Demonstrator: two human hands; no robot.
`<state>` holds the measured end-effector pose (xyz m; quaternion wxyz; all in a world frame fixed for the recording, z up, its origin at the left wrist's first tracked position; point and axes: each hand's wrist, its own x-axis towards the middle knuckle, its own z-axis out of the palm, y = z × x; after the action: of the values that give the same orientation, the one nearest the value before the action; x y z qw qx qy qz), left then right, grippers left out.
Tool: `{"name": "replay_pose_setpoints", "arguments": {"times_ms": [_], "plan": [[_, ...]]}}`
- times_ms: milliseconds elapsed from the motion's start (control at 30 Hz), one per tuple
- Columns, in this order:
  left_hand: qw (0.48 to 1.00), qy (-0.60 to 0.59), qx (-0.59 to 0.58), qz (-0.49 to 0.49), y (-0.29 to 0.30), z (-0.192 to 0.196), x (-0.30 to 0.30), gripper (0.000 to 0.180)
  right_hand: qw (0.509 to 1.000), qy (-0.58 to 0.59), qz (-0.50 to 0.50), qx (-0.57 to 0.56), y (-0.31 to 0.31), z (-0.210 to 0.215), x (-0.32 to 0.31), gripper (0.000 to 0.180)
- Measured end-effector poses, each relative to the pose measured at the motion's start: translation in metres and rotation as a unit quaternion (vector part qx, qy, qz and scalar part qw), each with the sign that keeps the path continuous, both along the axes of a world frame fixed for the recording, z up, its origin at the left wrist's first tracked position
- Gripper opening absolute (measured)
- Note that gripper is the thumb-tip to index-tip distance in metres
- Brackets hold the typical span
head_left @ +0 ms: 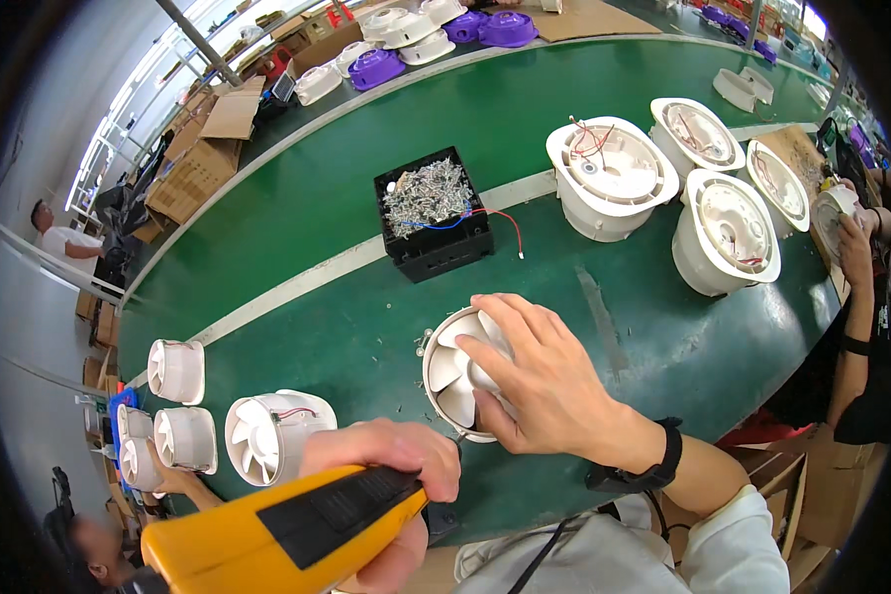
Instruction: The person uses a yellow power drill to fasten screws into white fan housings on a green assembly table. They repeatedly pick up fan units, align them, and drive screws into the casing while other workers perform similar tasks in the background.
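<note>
A yellow-and-black handheld power tool [238,540] is clamped in the left hand [394,453]. The right hand [549,381], fingers spread, holds a white axial fan [445,368] against the green surface [342,361].

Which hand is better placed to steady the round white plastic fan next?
Probably the right hand: it lies over the fan, free of tools, while the left hand grips the yellow-and-black handheld tool.
</note>
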<state>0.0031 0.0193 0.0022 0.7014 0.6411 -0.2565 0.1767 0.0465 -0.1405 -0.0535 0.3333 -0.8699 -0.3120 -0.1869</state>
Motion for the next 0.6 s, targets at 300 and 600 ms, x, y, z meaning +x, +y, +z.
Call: {"name": "replay_pose_setpoints", "arguments": {"times_ms": [300,600], "plan": [[0.992,0.105,-0.001,0.076,-0.010,0.005,-0.001,0.080,1.000,-0.009,-0.005,0.001,0.004,-0.001,-0.003,0.042],[0.994,0.091,-0.010,0.053,-0.011,0.003,0.001,0.070,1.000,-0.026,-0.016,-0.001,0.004,-0.002,-0.005,0.041]]}}
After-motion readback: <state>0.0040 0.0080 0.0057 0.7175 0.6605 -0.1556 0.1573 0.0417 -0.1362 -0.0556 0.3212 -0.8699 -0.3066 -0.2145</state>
